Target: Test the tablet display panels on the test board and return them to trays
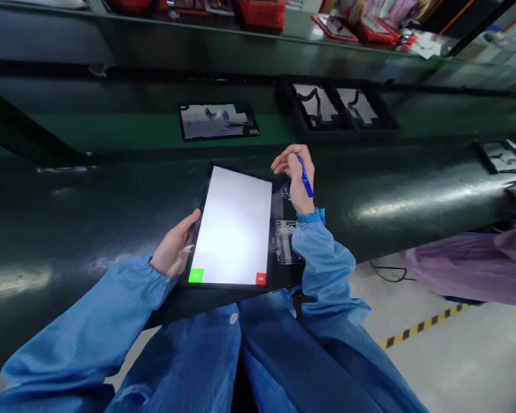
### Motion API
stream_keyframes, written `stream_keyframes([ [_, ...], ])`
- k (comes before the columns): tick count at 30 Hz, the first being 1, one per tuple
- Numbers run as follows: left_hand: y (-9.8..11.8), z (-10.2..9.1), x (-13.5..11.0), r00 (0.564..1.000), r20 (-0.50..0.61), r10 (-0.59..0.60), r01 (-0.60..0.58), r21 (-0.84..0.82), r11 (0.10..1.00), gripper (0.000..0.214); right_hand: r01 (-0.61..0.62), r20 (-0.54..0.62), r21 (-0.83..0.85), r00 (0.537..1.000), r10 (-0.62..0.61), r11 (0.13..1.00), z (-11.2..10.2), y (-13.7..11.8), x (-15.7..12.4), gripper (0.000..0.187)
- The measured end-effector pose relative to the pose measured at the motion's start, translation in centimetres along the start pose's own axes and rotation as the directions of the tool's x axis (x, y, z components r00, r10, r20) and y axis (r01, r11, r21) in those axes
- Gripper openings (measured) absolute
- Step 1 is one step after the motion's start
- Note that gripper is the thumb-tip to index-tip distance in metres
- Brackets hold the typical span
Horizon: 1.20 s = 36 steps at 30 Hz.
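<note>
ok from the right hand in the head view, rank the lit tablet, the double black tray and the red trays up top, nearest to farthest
From the right hand:
1. lit tablet, just to its left
2. double black tray, beyond it on the belt
3. red trays, far shelf at the top

Tablet (234, 226): smooth, glossy glass screen lit white, set in a matt black frame. Pen (305, 179): glossy blue plastic. Sleeves (322, 252): thin blue woven cloth, matt, gathered at elastic cuffs. Table (413, 201): dark green, smooth, with a sheen that mirrors the lamps. Trays (335, 106) at the table's far edge: matt black plastic. Floor (456, 355): pale, smooth, faintly glossy.
</note>
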State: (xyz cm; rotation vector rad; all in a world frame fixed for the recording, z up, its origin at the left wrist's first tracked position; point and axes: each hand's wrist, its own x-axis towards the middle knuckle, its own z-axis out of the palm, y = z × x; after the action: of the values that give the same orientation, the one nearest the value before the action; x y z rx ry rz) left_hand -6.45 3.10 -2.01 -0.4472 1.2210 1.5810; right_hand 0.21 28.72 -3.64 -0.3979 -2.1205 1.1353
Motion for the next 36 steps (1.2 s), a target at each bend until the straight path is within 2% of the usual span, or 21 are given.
stream_keyframes([
  [2, -0.1, -0.3, 0.2, 0.999, -0.004, 0.034, -0.034, -0.015, 0.999, 0.043, 0.064, -0.176, -0.123, 0.981, -0.085, 0.99, -0.8, -1.8, -0.7, 0.007],
  [3, -0.2, -0.3, 0.2, 0.998, -0.003, 0.057, -0.057, -0.027, 0.998, 0.043, 0.1, -0.211, -0.169, 0.968, -0.135, 0.981, -1.1, -2.9, -1.3, 0.006],
  [4, -0.3, -0.4, 0.3, 0.997, 0.006, 0.072, -0.072, -0.038, 0.997, 0.043, 0.153, -0.172, -0.201, 0.967, -0.189, 0.967, -1.2, -3.9, -1.9, 0.007],
  [5, -0.4, -0.4, 0.3, 0.997, 0.02, 0.074, -0.073, -0.045, 0.996, 0.044, 0.23, -0.05, -0.216, 0.968, -0.246, 0.949, -1.3, -4.9, -2.6, 0.013],
  [6, -0.4, -0.4, 0.3, 0.997, 0.031, 0.071, -0.069, -0.051, 0.996, 0.044, 0.318, 0.133, -0.215, 0.946, -0.295, 0.923, -1.1, -5.7, -3.4, 0.024],
  [7, -0.5, -0.5, 0.3, 0.997, 0.044, 0.069, -0.066, -0.057, 0.996, 0.045, 0.398, 0.322, -0.202, 0.89, -0.323, 0.895, -0.8, -6.3, -4.1, 0.04],
  [8, -0.6, -0.5, 0.3, 0.996, 0.056, 0.072, -0.068, -0.062, 0.996, 0.046, 0.462, 0.483, -0.188, 0.812, -0.328, 0.867, -0.4, -6.6, -5.0, 0.057],
  [9, -0.7, -0.5, 0.3, 0.994, 0.07, 0.081, -0.076, -0.066, 0.995, 0.046, 0.506, 0.593, -0.19, 0.742, -0.312, 0.841, 0.0, -6.8, -5.8, 0.074],
  [11, -0.9, -0.6, 0.3, 0.989, 0.096, 0.113, -0.107, -0.063, 0.992, 0.047, 0.552, 0.681, -0.235, 0.681, -0.27, 0.8, 1.1, -6.4, -7.4, 0.086],
  [12, -0.9, -0.6, 0.3, 0.986, 0.105, 0.131, -0.125, -0.06, 0.99, 0.047, 0.567, 0.686, -0.26, 0.678, -0.264, 0.781, 1.5, -6.0, -8.2, 0.078],
  [15, -1.2, -0.8, 0.5, 0.984, 0.099, 0.147, -0.142, -0.062, 0.988, 0.048, 0.602, 0.608, -0.338, 0.726, -0.32, 0.723, 2.6, -5.0, -10.2, 0.026],
  [16, -1.2, -0.8, 0.5, 0.987, 0.086, 0.135, -0.13, -0.066, 0.989, 0.047, 0.611, 0.564, -0.36, 0.744, -0.357, 0.705, 2.7, -4.9, -10.7, 0.018],
  [18, -1.2, -0.7, 0.6, 0.993, 0.058, 0.1, -0.096, -0.068, 0.993, 0.047, 0.62, 0.47, -0.379, 0.769, -0.434, 0.687, 2.4, -5.2, -11.2, 0.016],
  [20, -1.0, -0.6, 0.5, 0.997, 0.019, 0.07, -0.069, -0.059, 0.996, 0.046, 0.588, 0.362, -0.37, 0.804, -0.471, 0.719, 1.2, -5.9, -11.3, 0.008],
  [22, -0.7, -0.5, 0.4, 0.998, -0.022, 0.062, -0.063, -0.051, 0.997, 0.044, 0.474, 0.222, -0.373, 0.88, -0.419, 0.797, -1.1, -6.3, -11.2, 0.013],
  [24, -0.5, -0.3, 0.3, 0.997, -0.052, 0.061, -0.064, -0.055, 0.996, 0.043, 0.299, 0.065, -0.415, 0.952, -0.3, 0.859, -3.9, -5.7, -11.4, 0.018],
  [26, -0.3, -0.1, 0.1, 0.994, -0.082, 0.074, -0.08, -0.076, 0.994, 0.041, 0.16, -0.036, -0.48, 0.979, -0.202, 0.863, -6.6, -3.9, -12.1, 0.015],
  [28, -0.2, 0.1, -0.1, 0.985, -0.138, 0.1, -0.114, -0.1, 0.988, 0.038, 0.084, -0.035, -0.525, 0.992, -0.12, 0.847, -8.5, -1.4, -13.1, 0.013],
  [30, -0.1, 0.1, -0.1, 0.974, -0.188, 0.127, -0.15, -0.11, 0.983, 0.035, 0.043, -0.009, -0.545, 0.998, -0.057, 0.837, -9.3, 0.8, -14.2, 0.016],
  [33, -0.1, -0.2, 0.1, 0.964, -0.207, 0.167, -0.188, -0.09, 0.978, 0.032, 0.018, 0.005, -0.565, 1.0, -0.019, 0.825, -8.9, 2.9, -15.0, 0.022],
  [36, -0.2, -0.7, 0.4, 0.962, -0.199, 0.188, -0.201, -0.049, 0.978, 0.033, 0.03, 0.044, -0.592, 0.999, -0.004, 0.805, -8.0, 3.6, -15.0, 0.025],
])
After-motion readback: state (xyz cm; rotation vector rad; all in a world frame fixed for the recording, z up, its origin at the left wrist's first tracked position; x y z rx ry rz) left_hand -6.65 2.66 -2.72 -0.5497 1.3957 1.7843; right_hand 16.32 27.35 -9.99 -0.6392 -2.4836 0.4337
